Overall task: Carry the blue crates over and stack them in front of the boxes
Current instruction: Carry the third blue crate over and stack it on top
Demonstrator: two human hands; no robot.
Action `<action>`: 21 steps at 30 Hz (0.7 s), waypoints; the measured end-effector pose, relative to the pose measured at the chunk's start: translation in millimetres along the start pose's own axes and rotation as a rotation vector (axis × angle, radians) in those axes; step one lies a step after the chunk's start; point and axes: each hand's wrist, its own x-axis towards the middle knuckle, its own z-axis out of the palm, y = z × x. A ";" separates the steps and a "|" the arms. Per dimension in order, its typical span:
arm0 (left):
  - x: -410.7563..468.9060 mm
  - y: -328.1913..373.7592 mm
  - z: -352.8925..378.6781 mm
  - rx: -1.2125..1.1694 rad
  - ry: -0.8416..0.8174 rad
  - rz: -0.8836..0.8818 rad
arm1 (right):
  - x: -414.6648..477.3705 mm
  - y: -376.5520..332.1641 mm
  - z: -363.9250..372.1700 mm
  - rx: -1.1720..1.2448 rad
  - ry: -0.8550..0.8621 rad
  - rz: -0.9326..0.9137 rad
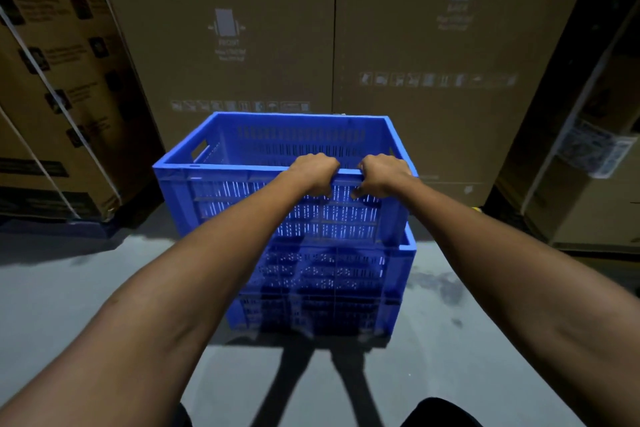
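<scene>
A blue slotted crate (221,191) sits on top of a second blue crate (325,291) on the grey floor, skewed to the left so its left side overhangs the lower one. My left hand (317,172) and my right hand (382,173) both grip the near rim of the top crate, close together near its right half. The top crate is empty inside. Tall brown cardboard boxes (433,45) stand directly behind the stack.
More strapped cardboard boxes (59,97) stand on a pallet at the left, and another carton (595,149) leans at the right. Grey concrete floor (104,288) spreads in front of the stack. My shadow falls across the floor below the crates.
</scene>
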 end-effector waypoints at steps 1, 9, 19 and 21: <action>3.0 6.1 -0.2 0.006 0.006 0.010 | -1.5 6.7 -0.7 -0.004 -0.006 0.009; 20.4 33.2 0.1 -0.010 0.014 0.046 | -2.5 41.3 -0.1 -0.034 -0.021 0.017; -10.6 -4.8 0.0 -0.344 -0.025 0.092 | -13.6 28.3 -9.5 0.055 -0.094 -0.027; -22.0 -28.0 4.4 -0.301 -0.008 -0.009 | -12.7 16.0 -16.6 0.132 -0.205 -0.002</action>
